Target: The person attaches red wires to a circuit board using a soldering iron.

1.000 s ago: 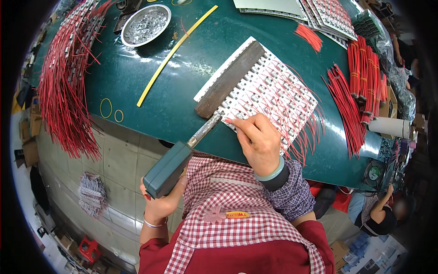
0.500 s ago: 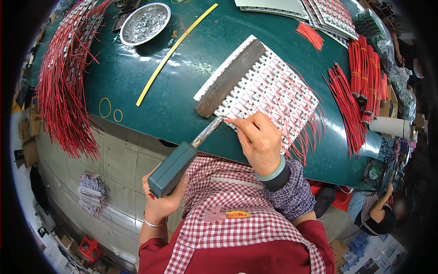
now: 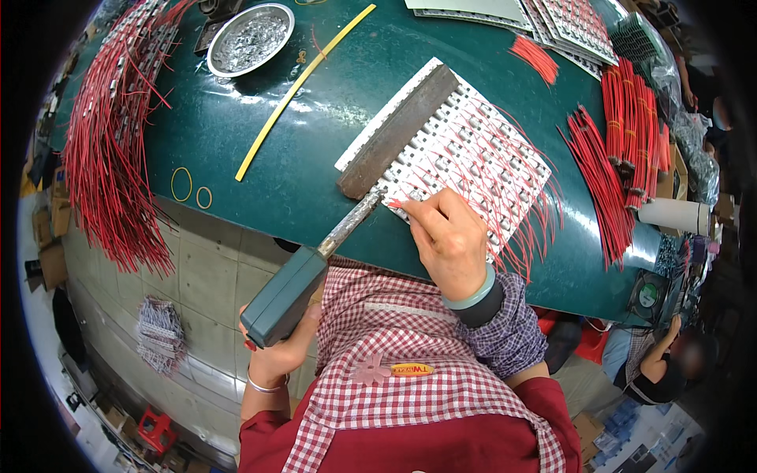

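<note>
My left hand (image 3: 285,347) is wrapped round the green body of a soldering gun (image 3: 285,296). Its metal barrel slants up to the right, and the tip meets the near-left edge of a white circuit board panel (image 3: 385,114). Between the fingertips of my right hand (image 3: 451,240) are the ends of thin red wire (image 3: 396,204), held at that same edge close to the tip. A dark brown bar (image 3: 400,130) lies along the panel's left side. Rows of small silvery parts and several loose red wires (image 3: 516,189) cover the rest of the panel; my right hand hides some.
A metal bowl (image 3: 251,39) of shiny bits stands at the back left, near a yellow strip (image 3: 303,83). Wired boards (image 3: 110,158) hang over the left edge. Red wire bundles (image 3: 599,189) and stacked panels (image 3: 579,31) lie right and far. Another person (image 3: 654,366) sits at right.
The soldering gun and my left hand have shifted slightly left and down, with the tip drawing a little away from my right fingertips. My right hand stays nearly in place, still pinching the wire.
</note>
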### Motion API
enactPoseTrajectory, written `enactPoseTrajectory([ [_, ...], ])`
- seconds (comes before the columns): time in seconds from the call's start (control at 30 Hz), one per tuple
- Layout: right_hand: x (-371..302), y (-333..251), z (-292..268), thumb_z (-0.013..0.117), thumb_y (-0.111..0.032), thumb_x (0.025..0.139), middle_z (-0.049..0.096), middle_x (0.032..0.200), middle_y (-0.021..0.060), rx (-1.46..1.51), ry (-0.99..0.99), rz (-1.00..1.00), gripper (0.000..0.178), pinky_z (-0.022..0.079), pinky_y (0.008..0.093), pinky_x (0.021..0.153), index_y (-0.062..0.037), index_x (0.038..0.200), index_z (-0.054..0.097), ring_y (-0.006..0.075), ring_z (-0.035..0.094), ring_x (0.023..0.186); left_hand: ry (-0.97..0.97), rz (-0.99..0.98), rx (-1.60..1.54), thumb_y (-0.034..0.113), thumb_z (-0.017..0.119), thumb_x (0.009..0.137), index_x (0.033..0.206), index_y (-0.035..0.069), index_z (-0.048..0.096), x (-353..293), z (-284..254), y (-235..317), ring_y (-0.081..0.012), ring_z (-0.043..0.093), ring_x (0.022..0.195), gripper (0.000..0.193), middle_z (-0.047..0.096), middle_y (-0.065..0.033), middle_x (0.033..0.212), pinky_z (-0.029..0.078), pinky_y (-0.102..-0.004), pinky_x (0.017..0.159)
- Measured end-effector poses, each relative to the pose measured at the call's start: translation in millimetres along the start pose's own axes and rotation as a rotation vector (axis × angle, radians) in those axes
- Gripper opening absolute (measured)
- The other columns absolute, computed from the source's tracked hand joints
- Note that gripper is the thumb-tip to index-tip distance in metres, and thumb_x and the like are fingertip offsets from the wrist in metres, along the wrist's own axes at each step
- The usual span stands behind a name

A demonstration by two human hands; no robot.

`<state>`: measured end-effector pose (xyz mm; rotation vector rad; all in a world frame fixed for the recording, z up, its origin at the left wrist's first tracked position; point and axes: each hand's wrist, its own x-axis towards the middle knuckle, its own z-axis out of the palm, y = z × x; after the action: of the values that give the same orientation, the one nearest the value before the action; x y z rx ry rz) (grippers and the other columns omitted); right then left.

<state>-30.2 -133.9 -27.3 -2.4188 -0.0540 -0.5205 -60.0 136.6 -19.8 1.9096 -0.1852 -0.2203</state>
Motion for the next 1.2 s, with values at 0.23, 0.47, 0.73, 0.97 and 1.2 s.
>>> enactPoseTrajectory([
  [0.23,-3.7,0.2,-2.6,0.073,0.008,0.074,0.054,0.073,0.0079,-0.031,0.007,0.005,0.02,0.046,0.0345,0.055,-0.0029,0.091,0.071,0.023,0.058,0.063,0.092,-0.062,-0.001,0.003,0.078,0.074,0.086,-0.002,0.071,7.0,8.0,14.0,-0.0148,0.064,0.056,0.014,0.069,-0.0079,0.07,0.049,-0.0273,0.052],
  [0.47,-23.0,-19.0,-63.7,0.072,0.009,0.07,0.054,0.072,0.0083,-0.145,0.022,0.115,0.025,0.046,0.0359,0.055,-0.0037,0.091,0.071,0.0249,0.058,0.063,0.135,-0.042,-0.023,0.003,0.077,0.074,0.087,-0.003,0.071,7.0,5.6,15.0,-0.0149,0.063,0.054,0.015,0.069,-0.0078,0.07,0.049,-0.0269,0.052],
  [0.73,-13.0,-31.7,-18.1,0.073,0.009,0.068,0.051,0.07,0.0075,-0.017,0.12,-0.038,0.026,0.045,0.0363,0.053,-0.0011,0.092,0.068,0.0238,0.055,0.061,0.117,0.12,0.004,0.003,0.078,0.076,0.089,-0.003,0.07,10.9,7.3,11.0,-0.0129,0.063,0.058,0.016,0.069,-0.0078,0.07,0.048,-0.0264,0.053],
  [0.97,-16.5,-12.0,24.3,0.073,0.011,0.066,0.049,0.07,0.0071,-0.051,0.18,-0.067,0.028,0.044,0.0359,0.053,-0.0038,0.089,0.068,0.0234,0.054,0.061,0.078,-0.003,-0.045,0.002,0.077,0.076,0.089,-0.003,0.071,8.0,5.9,16.7,-0.014,0.064,0.057,0.016,0.069,-0.0081,0.071,0.049,-0.0265,0.054],
  [1.2,-15.8,-14.8,24.9,0.073,0.008,0.067,0.048,0.069,0.0074,-0.076,0.161,-0.054,0.027,0.044,0.0361,0.054,-0.0034,0.09,0.068,0.0238,0.054,0.061,0.049,0.112,-0.057,-0.003,0.075,0.073,0.09,-0.003,0.071,16.3,10.0,15.8,-0.0162,0.066,0.064,0.017,0.069,-0.0096,0.079,0.05,-0.0263,0.057],
])
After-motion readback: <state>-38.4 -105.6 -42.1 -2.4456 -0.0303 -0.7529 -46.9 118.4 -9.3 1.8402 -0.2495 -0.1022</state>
